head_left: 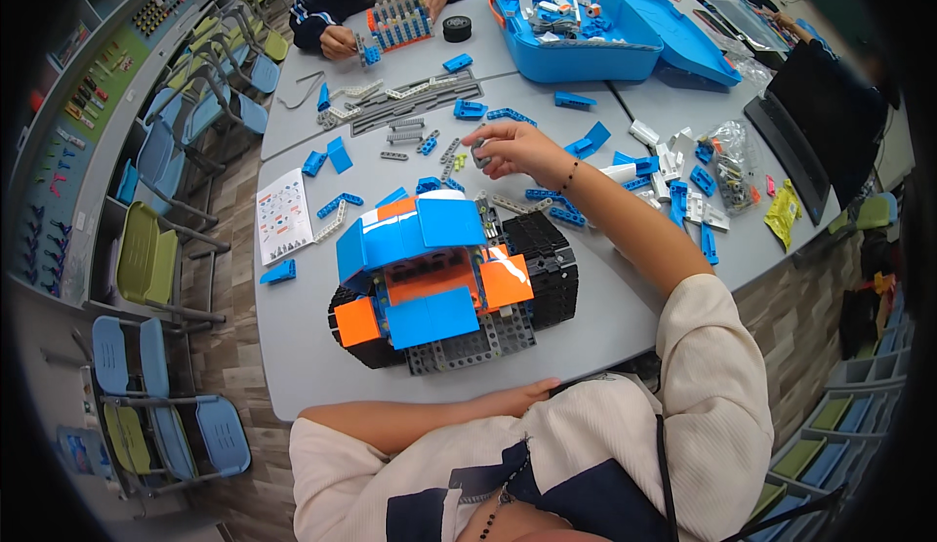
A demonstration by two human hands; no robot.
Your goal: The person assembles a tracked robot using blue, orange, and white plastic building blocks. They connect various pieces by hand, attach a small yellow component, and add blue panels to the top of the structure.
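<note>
My right hand reaches over the table past the model, its thumb and fingers pinched on a small grey building piece. Close to my body, my left hand rests at the table's near edge; how its fingers lie is hard to make out. Between my arms stands a tracked vehicle model with blue and orange panels, grey beams and black tracks. Neither hand touches it. Around my right hand lie loose grey beams and blue curved beams.
A blue storage box with parts stands at the far right. White and blue pieces, a clear bag and a laptop lie right. An instruction sheet lies left. Across the table another person's hands hold a brick assembly.
</note>
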